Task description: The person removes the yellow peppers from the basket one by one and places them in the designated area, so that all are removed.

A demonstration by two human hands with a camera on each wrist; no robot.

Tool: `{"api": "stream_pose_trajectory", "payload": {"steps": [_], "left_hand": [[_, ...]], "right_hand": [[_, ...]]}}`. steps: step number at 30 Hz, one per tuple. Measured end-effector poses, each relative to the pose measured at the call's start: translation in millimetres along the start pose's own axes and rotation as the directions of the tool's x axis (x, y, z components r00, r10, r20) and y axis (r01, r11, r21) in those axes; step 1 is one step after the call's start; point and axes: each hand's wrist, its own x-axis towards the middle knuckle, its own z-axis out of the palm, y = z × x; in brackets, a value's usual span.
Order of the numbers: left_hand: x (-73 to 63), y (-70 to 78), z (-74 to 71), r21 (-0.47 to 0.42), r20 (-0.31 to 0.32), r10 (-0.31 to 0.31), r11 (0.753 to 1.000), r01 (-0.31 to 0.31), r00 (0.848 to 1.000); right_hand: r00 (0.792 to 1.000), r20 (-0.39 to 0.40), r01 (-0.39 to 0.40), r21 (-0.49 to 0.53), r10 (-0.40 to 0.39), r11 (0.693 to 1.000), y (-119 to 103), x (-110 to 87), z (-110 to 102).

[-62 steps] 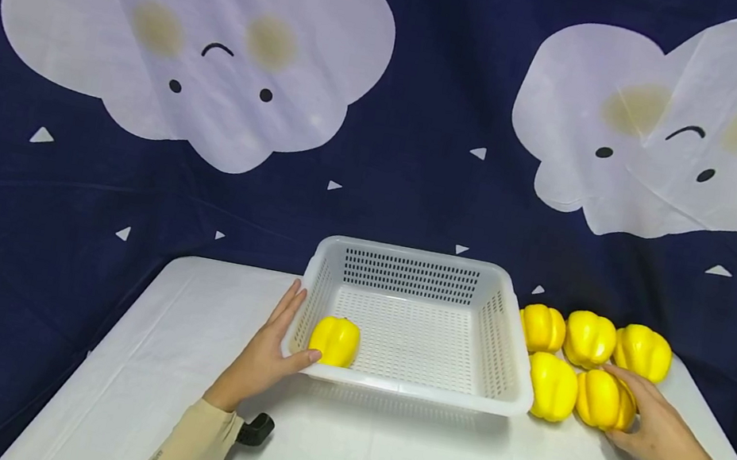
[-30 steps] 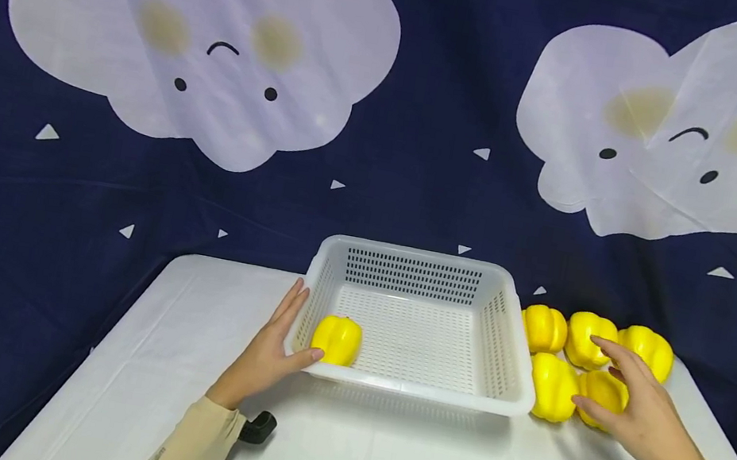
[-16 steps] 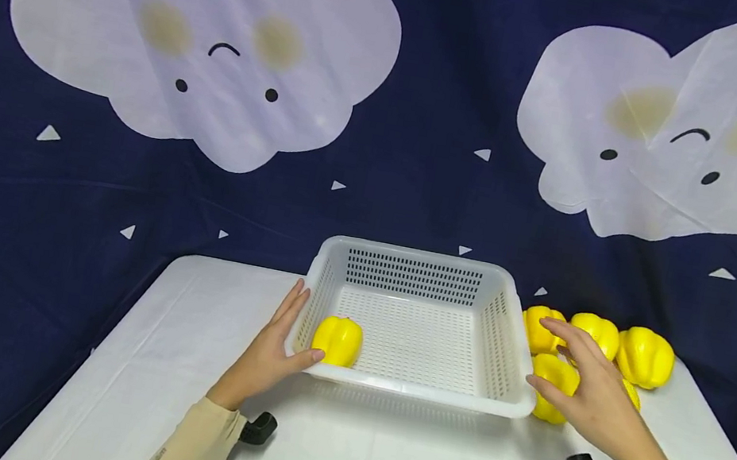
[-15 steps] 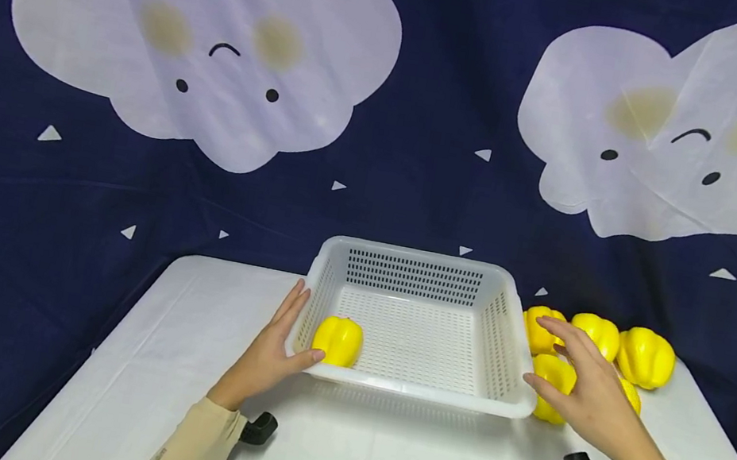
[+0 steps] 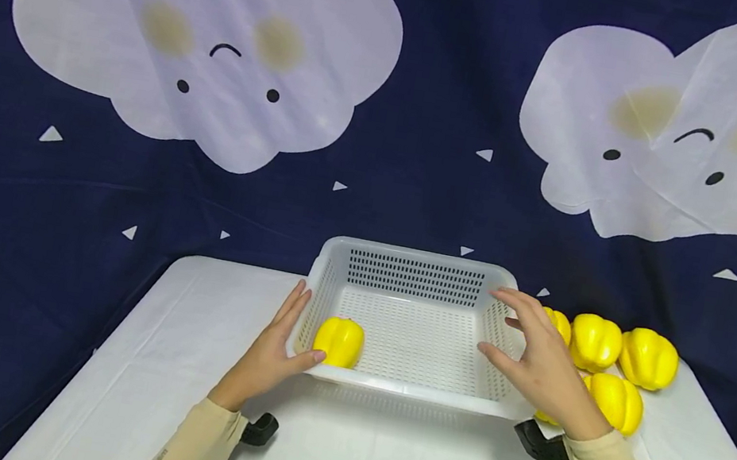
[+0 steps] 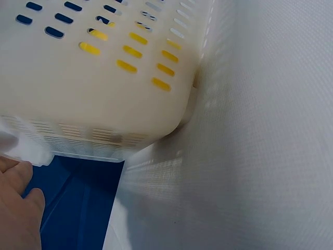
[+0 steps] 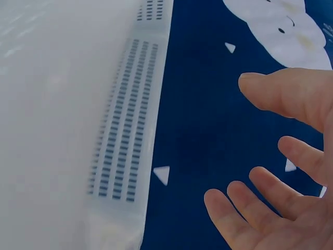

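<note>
A white plastic basket [image 5: 408, 389] with slotted walls stands on the table. One yellow bell pepper [image 5: 339, 342] lies in its near left corner; yellow shows through the slots in the left wrist view. My left hand [image 5: 264, 358] rests against the basket's left side, fingers extended along the outside and thumb over the front rim. Over the right rim hovers my right hand [image 5: 549, 367], fingers spread and nothing between them; the right wrist view shows its bare fingers [image 7: 221, 208]. Several more yellow bell peppers [image 5: 595, 342] sit right of the basket, some partly hidden by the right hand.
A white cloth covers the table [image 5: 376, 456]. Behind it hangs a dark blue curtain [image 5: 431, 111] printed with white clouds. A black wrist mount [image 5: 544, 444] juts from the right sleeve, and another black mount [image 5: 260, 430] from the left.
My right hand has let go of a near-row pepper, which stays on the table, and moved left to the basket's right rim. The left hand and the basket stay in place.
</note>
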Motion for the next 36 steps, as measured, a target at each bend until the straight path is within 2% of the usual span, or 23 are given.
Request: {"api": "stream_pose_trajectory", "payload": {"steps": [5, 13, 20, 28, 36], "left_hand": [[-0.3, -0.4, 0.1, 0.008, 0.001, -0.014, 1.0, 0.014, 1.0], [-0.3, 0.5, -1.2, 0.0, 0.001, -0.015, 1.0, 0.015, 1.0], [-0.5, -0.3, -1.0, -0.004, 0.002, -0.009, 1.0, 0.009, 1.0], [0.1, -1.2, -0.2, -0.001, 0.003, -0.007, 1.0, 0.007, 1.0], [-0.2, -0.2, -0.8, -0.01, 0.002, 0.004, 1.0, -0.004, 1.0]], "right_hand": [[1.0, 0.024, 0.001, 0.035, -0.002, 0.999, -7.7, 14.8, 10.3], [0.997, 0.028, 0.066, 0.058, -0.067, 0.996, -23.1, 37.7, 22.9], [0.995, 0.092, 0.025, 0.105, -0.035, 0.994, -28.3, 56.7, 40.3], [0.993, 0.116, 0.02, 0.131, -0.035, 0.991, -31.3, 74.4, 60.1], [0.974, 0.227, -0.016, 0.142, -0.017, 0.99, -38.6, 89.4, 77.9]]}}
